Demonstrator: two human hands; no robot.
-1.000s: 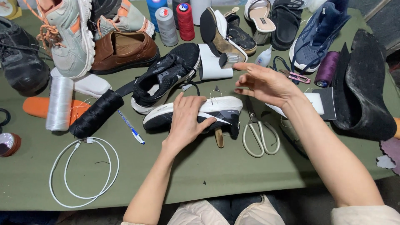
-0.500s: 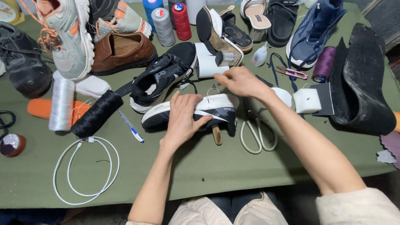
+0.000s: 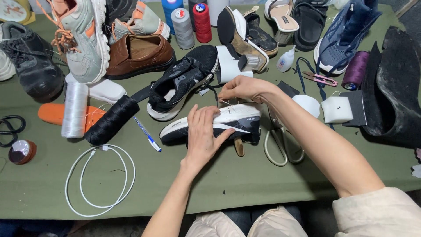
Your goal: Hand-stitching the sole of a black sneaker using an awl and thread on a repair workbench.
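Both hands work on a black and white sneaker lying on its side near the middle of the green worktop. Left hand lies open, palm down, pressing the sneaker flat. Right hand is pinched shut at the sneaker's upper edge; what it grips is too small to tell. Just behind sits another black sneaker. Metal scissors lie just right of the shoe. A coiled white cable rests toward the near left edge, a blue pen beside it.
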